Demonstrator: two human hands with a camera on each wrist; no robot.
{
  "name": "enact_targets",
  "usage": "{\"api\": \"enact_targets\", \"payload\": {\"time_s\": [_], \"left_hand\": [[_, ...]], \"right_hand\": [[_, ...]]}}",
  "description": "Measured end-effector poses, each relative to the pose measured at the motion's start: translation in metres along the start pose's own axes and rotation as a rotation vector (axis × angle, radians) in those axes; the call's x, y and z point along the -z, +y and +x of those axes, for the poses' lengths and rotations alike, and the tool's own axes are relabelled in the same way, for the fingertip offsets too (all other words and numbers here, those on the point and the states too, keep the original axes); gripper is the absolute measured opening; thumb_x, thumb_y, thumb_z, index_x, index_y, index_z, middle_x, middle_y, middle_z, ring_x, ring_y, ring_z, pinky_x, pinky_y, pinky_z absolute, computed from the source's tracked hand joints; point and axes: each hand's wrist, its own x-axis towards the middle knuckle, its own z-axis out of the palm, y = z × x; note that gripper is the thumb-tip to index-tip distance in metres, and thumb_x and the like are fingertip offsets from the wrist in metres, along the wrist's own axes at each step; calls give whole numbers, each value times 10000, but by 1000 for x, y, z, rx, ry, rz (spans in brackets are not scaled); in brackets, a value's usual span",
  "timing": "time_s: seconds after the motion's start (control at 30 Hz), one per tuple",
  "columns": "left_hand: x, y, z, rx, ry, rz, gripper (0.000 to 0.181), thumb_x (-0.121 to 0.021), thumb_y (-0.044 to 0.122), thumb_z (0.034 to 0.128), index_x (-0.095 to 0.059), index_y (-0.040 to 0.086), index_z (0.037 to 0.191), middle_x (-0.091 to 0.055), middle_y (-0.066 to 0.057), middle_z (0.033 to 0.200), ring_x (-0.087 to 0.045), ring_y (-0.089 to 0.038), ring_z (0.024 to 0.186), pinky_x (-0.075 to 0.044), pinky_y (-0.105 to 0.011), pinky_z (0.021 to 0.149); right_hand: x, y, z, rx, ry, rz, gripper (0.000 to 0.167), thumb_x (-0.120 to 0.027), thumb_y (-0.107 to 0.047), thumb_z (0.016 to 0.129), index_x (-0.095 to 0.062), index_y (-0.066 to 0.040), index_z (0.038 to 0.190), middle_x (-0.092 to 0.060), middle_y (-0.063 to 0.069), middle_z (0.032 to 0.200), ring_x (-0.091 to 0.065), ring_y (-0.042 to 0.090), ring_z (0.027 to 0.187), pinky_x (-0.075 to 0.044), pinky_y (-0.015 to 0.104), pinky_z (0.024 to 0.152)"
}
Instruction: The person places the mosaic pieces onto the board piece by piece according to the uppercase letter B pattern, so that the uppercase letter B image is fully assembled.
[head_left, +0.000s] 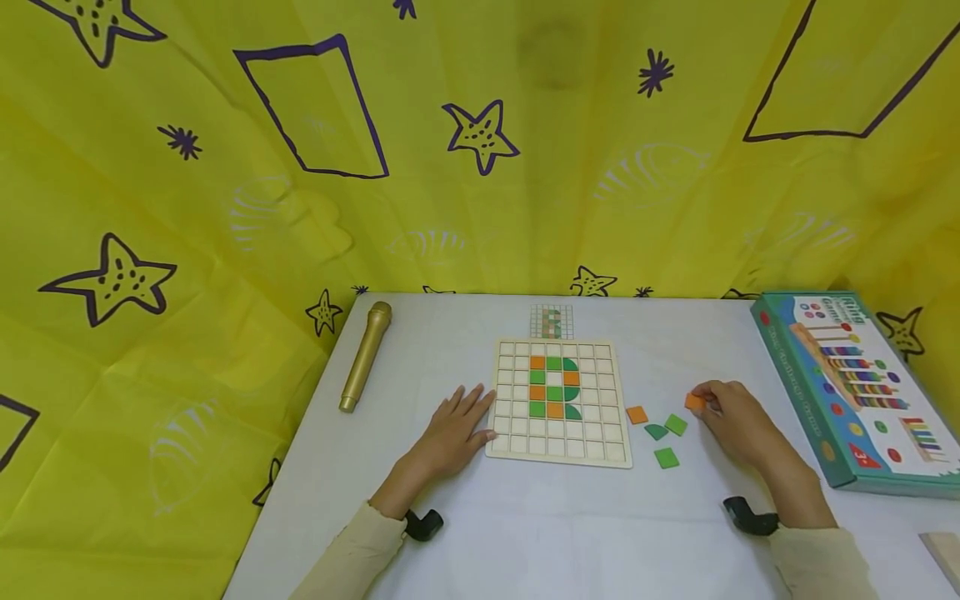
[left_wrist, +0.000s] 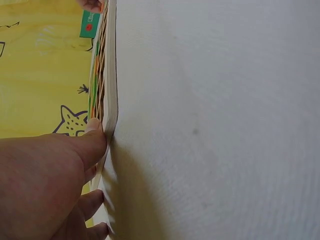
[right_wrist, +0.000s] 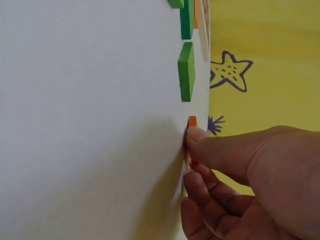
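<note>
A pale wooden grid board (head_left: pixel 517 442) lies on the white table, with orange, green and dark green tiles set in its middle cells. My left hand (head_left: pixel 450 429) rests at the board's left edge, fingers spread, its thumb touching the rim in the left wrist view. To the right of the board, my right hand (head_left: pixel 738 421) pinches an orange square tile (head_left: pixel 695 402) between thumb and fingers, close to the tabletop. Near it lie another orange tile (head_left: pixel 637 415), a dark green quarter-round tile (head_left: pixel 656 432) and two light green squares, one (head_left: pixel 676 425) above the other (head_left: pixel 666 458).
Behind the board lies a small pattern card (head_left: pixel 551 322). A gold microphone (head_left: pixel 365 357) is at the left, and a green game box (head_left: pixel 862 392) at the right. Part of a wooden piece (head_left: pixel 941 554) shows at the lower right. A yellow patterned cloth (head_left: pixel 480 208) hangs behind.
</note>
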Motion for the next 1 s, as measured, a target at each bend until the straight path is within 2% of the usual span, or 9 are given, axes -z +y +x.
{"api": "enact_targets", "payload": {"time_s": [0.17, 0.33, 0.47, 0.73, 0.87, 1.0], "left_hand": [[1, 1, 0, -3, 1, -3, 684, -511, 456, 1107, -280, 182, 1689, -236, -120, 1751, -147, -445, 1615, -195, -650, 1270], [2, 2, 0, -2, 3, -6, 687, -515, 458, 1104, -283, 180, 1688, -238, -122, 1749, -148, -446, 1615, -191, -651, 1271], [2, 2, 0, -4, 3, -3, 685, -513, 456, 1106, -282, 181, 1689, -239, -120, 1749, -147, -444, 1616, -193, -648, 1272], [1, 3, -1, 11, -5, -9, 684, -514, 454, 1105, -281, 185, 1689, -230, -110, 1754, -141, -434, 1619, -185, -645, 1275], [1, 3, -1, 12, -1, -10, 681, -517, 450, 1104, -291, 177, 1685, -236, -114, 1752, -147, -432, 1619, -181, -639, 1278], [1, 3, -1, 15, 4, -8, 680, -515, 455, 1104, -296, 177, 1684, -242, -116, 1750, -154, -431, 1617, -183, -638, 1277]], "right_hand": [[-2, -20, 5, -9, 12, 19, 323, -623, -58, 1036, -598, 127, 1298, -546, 331, 1218, -578, 469, 1087, -495, 656, 959], [-12, -52, 9, 53, 5, 39, 330, -640, -82, 1038, -612, 99, 1313, -567, 288, 1238, -596, 427, 1086, -521, 604, 946], [-27, -77, 14, 93, -7, 60, 304, -648, -78, 1031, -638, 68, 1298, -592, 247, 1239, -609, 389, 1101, -542, 560, 943], [-62, -116, 20, 189, -54, 56, 234, -717, -94, 1006, -693, 7, 1215, -616, 119, 1124, -595, 245, 1014, -543, 451, 907], [-77, -131, 20, 237, -64, 42, 208, -727, -85, 997, -705, -2, 1188, -616, 91, 1111, -611, 234, 1019, -559, 437, 906], [-89, -144, 20, 241, -79, 28, 214, -730, -99, 1000, -707, -10, 1193, -616, 80, 1125, -614, 253, 1067, -557, 432, 938]]}}
